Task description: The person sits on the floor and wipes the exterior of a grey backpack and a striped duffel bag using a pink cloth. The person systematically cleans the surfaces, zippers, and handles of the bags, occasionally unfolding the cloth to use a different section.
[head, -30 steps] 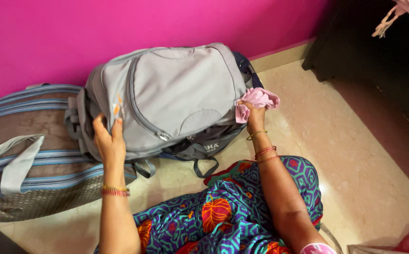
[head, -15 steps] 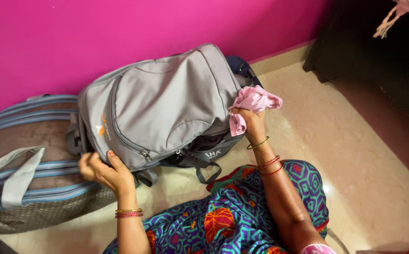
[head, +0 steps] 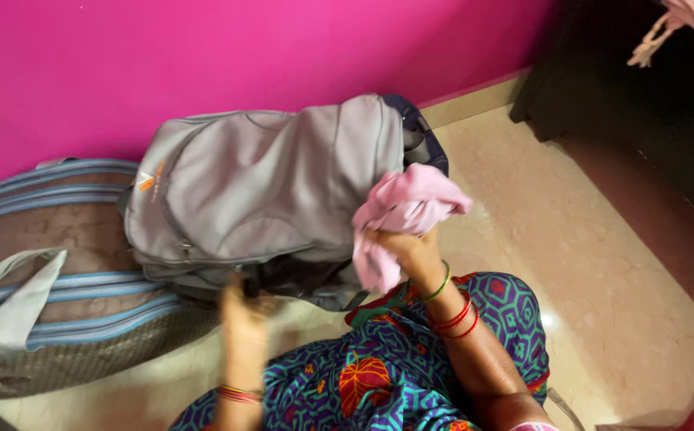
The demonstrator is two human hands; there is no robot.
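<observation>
A grey backpack [head: 259, 183] lies on its side against the pink wall, partly on a striped duffel bag [head: 51, 271]. My right hand [head: 407, 247] grips a crumpled pink cloth [head: 403, 211] pressed against the backpack's right end. My left hand [head: 243, 307] is blurred at the backpack's lower dark edge, touching it; whether its fingers hold a strap or the edge is not clear. Bangles sit on both wrists. My lap, in a blue and orange patterned garment [head: 379, 367], fills the bottom of the view.
The pink wall [head: 203, 56] runs behind the bags. Dark furniture [head: 642, 88] stands at the upper right over a glossy cream tiled floor [head: 602, 271]. A fringed fabric hangs at the top right corner. A pinkish object shows at the bottom right corner.
The backpack has rolled further over, its front pocket turning up and left. My left hand moved right, under the backpack's lower edge. My right hand with the pink cloth came down and nearer to me.
</observation>
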